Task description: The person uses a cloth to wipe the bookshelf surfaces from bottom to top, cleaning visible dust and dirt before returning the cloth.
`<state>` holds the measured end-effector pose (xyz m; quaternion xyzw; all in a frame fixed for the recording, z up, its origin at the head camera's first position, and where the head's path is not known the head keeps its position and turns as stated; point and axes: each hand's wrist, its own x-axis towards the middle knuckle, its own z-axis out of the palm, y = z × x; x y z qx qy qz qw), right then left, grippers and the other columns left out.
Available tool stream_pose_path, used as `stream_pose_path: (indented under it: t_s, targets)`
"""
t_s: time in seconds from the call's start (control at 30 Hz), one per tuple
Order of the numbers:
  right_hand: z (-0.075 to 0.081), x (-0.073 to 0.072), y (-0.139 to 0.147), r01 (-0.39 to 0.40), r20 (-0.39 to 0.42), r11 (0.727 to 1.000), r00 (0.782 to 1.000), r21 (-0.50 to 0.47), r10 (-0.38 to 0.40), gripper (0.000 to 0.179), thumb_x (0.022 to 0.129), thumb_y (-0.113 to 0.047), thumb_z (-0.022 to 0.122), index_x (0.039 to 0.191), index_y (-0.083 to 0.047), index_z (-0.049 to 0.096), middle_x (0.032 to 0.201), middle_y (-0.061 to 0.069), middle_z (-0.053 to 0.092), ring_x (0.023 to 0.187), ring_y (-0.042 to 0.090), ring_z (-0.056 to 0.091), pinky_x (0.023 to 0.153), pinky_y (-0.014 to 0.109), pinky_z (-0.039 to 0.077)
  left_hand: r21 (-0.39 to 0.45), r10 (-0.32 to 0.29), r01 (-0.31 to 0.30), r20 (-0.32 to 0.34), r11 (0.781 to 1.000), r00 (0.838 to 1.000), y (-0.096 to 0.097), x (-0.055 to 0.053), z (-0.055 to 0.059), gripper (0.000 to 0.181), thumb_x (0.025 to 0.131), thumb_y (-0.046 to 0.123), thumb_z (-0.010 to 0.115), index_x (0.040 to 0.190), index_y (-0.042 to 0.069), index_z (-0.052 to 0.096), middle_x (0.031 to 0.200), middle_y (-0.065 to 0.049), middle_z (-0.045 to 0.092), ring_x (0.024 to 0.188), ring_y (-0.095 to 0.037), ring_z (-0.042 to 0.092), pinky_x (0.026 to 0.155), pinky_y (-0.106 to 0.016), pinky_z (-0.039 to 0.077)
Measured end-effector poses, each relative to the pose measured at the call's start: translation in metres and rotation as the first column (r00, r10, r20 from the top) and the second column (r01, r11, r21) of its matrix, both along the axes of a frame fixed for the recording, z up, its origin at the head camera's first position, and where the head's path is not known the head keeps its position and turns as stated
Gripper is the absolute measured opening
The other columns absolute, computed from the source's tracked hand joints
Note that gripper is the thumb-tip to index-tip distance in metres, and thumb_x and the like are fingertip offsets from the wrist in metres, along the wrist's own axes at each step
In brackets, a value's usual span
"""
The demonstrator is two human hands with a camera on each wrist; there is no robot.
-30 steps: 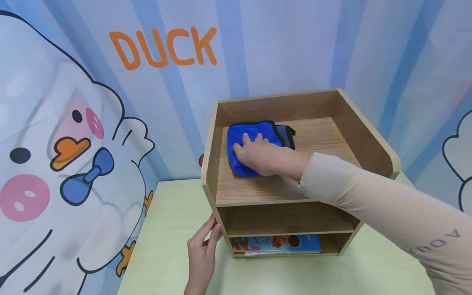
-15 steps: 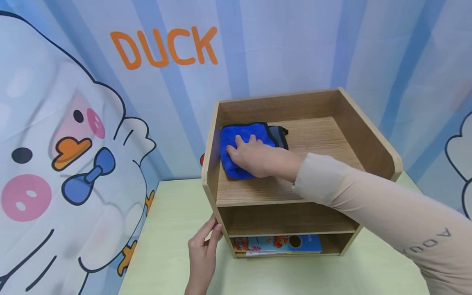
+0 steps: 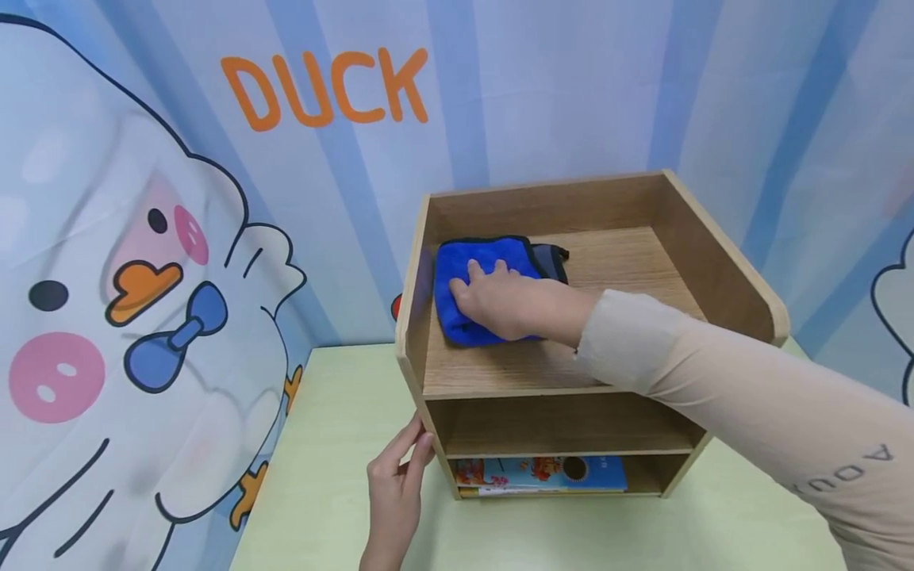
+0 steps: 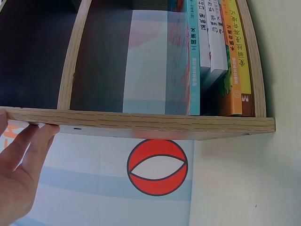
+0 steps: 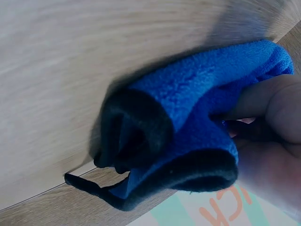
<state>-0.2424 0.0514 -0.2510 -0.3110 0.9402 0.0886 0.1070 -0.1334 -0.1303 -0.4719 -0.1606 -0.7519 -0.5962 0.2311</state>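
Observation:
On the top board of a small wooden desk shelf [image 3: 607, 190] lies a folded blue cloth [image 3: 451, 262] with black edging and a grey part showing at its right. My right hand [image 3: 503, 305] is over it, fingers spread and dug into the fabric. In the right wrist view the cloth [image 5: 188, 84] bunches in folds around the thumb and fingers, a black loop at one corner. My left hand [image 3: 394, 492] touches the shelf's left side panel low down, its fingers [image 4: 35, 143] nearly straight against the outer face in the left wrist view.
Picture books [image 3: 531, 473] lie in the lowest compartment, spines showing in the left wrist view. The top board has raised walls at its back and sides. The shelf stands on a pale green table [image 3: 336, 412] before a curtain [image 3: 557, 87] with a duck print.
My right hand slid the cloth left to the side wall, then a little back to the right. The left hand stays at the side panel. The head view has shifted slightly.

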Motion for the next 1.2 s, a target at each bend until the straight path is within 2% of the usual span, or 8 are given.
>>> stream_pose_path:
  t_s: [0.27, 0.43, 0.57, 0.77, 1.03, 1.2]
  targets:
    - [0.006, 0.001, 0.006, 0.070, 0.040, 0.997, 0.997, 0.031, -0.071, 0.055, 0.106, -0.005, 0.043, 0.157, 0.001, 0.020, 0.157, 0.034, 0.019, 0.136, 0.059, 0.028, 0.108, 0.061, 0.036, -0.016, 0.019, -0.019, -0.003, 1.000, 1.000, -0.001, 0.001, 0.000, 0.036, 0.100, 0.003, 0.058, 0.136, 0.001, 0.060, 0.132, -0.014, 0.062, 0.109, -0.028, 0.065, 0.072, -0.028, 0.059]
    - [0.008, 0.001, 0.017, 0.088, 0.022, 0.993, 0.996, 0.078, -0.090, 0.056, 0.106, -0.003, 0.043, 0.156, 0.005, 0.019, 0.154, 0.038, 0.021, 0.131, 0.060, 0.034, 0.105, 0.063, 0.038, -0.020, 0.017, -0.017, -0.023, 1.000, 1.000, -0.001, 0.000, 0.001, 0.036, 0.100, 0.001, 0.058, 0.136, 0.000, 0.060, 0.132, -0.015, 0.062, 0.109, -0.028, 0.065, 0.071, -0.030, 0.059]
    - [0.009, -0.001, 0.027, 0.123, 0.030, 0.985, 0.991, 0.121, -0.127, 0.056, 0.106, -0.003, 0.042, 0.155, 0.008, 0.017, 0.152, 0.041, 0.021, 0.129, 0.061, 0.037, 0.106, 0.064, 0.036, -0.019, 0.018, -0.019, -0.014, 1.000, 1.000, -0.002, 0.000, 0.001, 0.036, 0.100, 0.001, 0.058, 0.136, 0.001, 0.060, 0.132, -0.014, 0.062, 0.109, -0.028, 0.065, 0.070, -0.034, 0.060]
    - [0.010, -0.004, 0.040, 0.167, 0.053, 0.976, 0.983, 0.136, -0.176, 0.055, 0.105, 0.001, 0.041, 0.153, 0.011, 0.017, 0.150, 0.044, 0.022, 0.128, 0.062, 0.036, 0.109, 0.065, 0.031, -0.017, 0.028, -0.028, 0.006, 0.999, 1.000, -0.001, 0.001, 0.000, 0.037, 0.099, 0.001, 0.059, 0.136, 0.001, 0.060, 0.133, -0.013, 0.061, 0.110, -0.028, 0.064, 0.070, -0.036, 0.060]
    - [0.013, -0.007, 0.058, 0.247, 0.068, 0.962, 0.964, 0.118, -0.256, 0.054, 0.106, -0.002, 0.041, 0.152, 0.013, 0.018, 0.150, 0.043, 0.023, 0.140, 0.053, 0.026, 0.110, 0.066, 0.029, -0.020, 0.044, -0.044, 0.014, 0.999, 0.999, -0.001, 0.002, -0.002, 0.038, 0.099, 0.000, 0.059, 0.137, 0.000, 0.059, 0.133, -0.014, 0.061, 0.110, -0.028, 0.064, 0.071, -0.031, 0.059]
    - [0.013, -0.011, 0.073, 0.330, 0.080, 0.938, 0.937, 0.107, -0.339, 0.051, 0.107, -0.003, 0.037, 0.151, 0.014, 0.019, 0.149, 0.043, 0.025, 0.141, 0.052, 0.024, 0.110, 0.066, 0.028, -0.023, 0.039, -0.039, -0.002, 0.999, 0.999, -0.001, 0.000, -0.003, 0.038, 0.098, -0.002, 0.059, 0.136, -0.002, 0.058, 0.132, -0.017, 0.061, 0.110, -0.030, 0.064, 0.071, -0.031, 0.059]
